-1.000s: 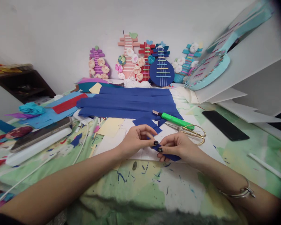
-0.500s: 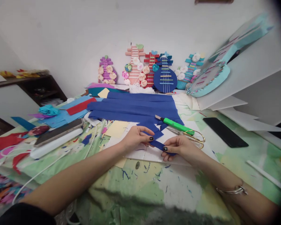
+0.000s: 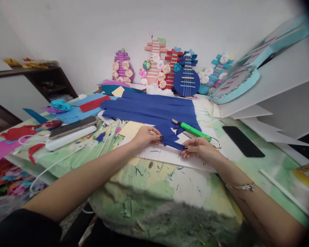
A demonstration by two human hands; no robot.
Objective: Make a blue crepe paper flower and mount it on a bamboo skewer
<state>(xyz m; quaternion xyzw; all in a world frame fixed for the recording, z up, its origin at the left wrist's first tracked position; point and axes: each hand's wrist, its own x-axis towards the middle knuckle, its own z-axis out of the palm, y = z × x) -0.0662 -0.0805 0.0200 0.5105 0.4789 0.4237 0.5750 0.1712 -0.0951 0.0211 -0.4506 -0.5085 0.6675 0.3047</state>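
A narrow dark blue paper strip (image 3: 173, 144) stretches between my two hands, just above a white board (image 3: 154, 153). My left hand (image 3: 147, 138) pinches its left end between thumb and fingers. At the other end, my right hand (image 3: 199, 149) grips it the same way. Behind the strip lie small blue cut pieces (image 3: 167, 131) and a wide sheet of blue crepe paper (image 3: 151, 108). A green utility knife (image 3: 194, 131) with its blade out rests beyond my right hand. Gold-handled scissors (image 3: 217, 142) lie partly hidden behind that hand.
A black phone (image 3: 243, 141) lies to the right, near a white stick (image 3: 285, 192). At left are another phone (image 3: 73, 127) on a white box, a cable, and coloured paper scraps. Decorated paper lutes (image 3: 186, 80) lean against the wall. Blue shreds dot the tablecloth.
My hands have moved slightly apart, and more of the strip shows between them. The view has tilted and shifted, so most things sit a little higher in it.
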